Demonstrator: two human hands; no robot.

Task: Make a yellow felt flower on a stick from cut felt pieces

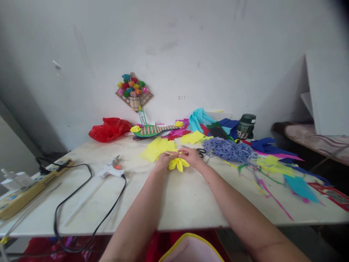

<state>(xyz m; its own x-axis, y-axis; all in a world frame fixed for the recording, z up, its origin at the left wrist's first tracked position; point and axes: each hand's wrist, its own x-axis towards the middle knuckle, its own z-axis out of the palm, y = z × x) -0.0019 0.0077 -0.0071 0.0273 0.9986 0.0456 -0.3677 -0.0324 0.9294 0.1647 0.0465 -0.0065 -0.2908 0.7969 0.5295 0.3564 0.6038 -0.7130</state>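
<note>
Between my two hands is a yellow paper flower (179, 164), its petals pointing down toward me. My left hand (164, 160) has its fingers closed on the flower's upper left side. Pinched at the flower's top right is my right hand (191, 156), fingertips close to those of the left. Just behind the left hand lies a sheet of yellow crepe paper (156, 148) on the table. Black-handled scissors (201, 152) rest beyond the right hand, partly hidden by it.
A white glue gun (111, 170) with its black cord lies at left, near a power strip (35, 185). Tangled purple yarn (229, 150) and coloured paper scraps (300, 187) spread to the right. A dark jar (246, 126), a red plastic bag (110, 130) and a decorated green piece (155, 130) stand behind.
</note>
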